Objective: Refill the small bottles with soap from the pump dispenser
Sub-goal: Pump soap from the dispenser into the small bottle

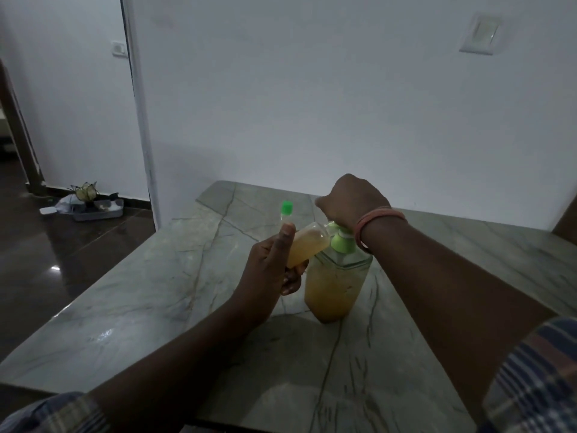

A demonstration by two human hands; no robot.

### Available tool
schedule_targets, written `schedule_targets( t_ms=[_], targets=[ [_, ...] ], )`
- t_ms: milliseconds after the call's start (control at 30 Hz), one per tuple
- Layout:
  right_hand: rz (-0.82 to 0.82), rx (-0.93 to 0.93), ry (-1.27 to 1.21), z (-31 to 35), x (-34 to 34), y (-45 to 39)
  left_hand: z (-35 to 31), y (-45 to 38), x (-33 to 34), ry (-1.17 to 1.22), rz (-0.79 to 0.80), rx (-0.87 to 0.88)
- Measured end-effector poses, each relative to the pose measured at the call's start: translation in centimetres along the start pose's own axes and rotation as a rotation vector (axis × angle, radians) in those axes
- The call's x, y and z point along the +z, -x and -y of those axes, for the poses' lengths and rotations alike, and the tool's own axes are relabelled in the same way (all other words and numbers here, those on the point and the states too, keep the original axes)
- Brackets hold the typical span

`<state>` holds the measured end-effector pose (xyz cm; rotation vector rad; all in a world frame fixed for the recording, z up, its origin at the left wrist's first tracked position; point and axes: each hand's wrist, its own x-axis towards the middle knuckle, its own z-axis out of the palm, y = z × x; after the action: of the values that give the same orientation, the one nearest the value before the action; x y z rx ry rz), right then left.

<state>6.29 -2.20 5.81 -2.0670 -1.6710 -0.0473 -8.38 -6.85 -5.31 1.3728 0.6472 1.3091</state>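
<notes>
A clear pump dispenser (335, 285) with a green pump head stands on the marble table (162, 307), partly filled with yellow-orange soap. My right hand (352, 200) rests on top of the pump head, fingers curled over it. My left hand (274, 264) grips a small clear bottle (307, 243) of yellow soap, tilted with its mouth up against the pump spout. Behind my left thumb stands another small bottle with a green cap (287, 209); most of its body is hidden.
The table runs to a white wall at the back. Left of it is dark glossy floor, with a grey tray of small items (93, 204) near a doorway. A wall switch plate (480, 34) is at the upper right.
</notes>
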Motion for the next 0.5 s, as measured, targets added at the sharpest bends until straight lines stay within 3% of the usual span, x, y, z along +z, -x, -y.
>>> schedule_targets(
  t_ms=[500],
  targets=[
    [-0.024, -0.041, 0.079, 0.56, -0.56, 0.33, -0.11, 0.13, 0.21, -0.018, -0.011, -0.007]
  ],
)
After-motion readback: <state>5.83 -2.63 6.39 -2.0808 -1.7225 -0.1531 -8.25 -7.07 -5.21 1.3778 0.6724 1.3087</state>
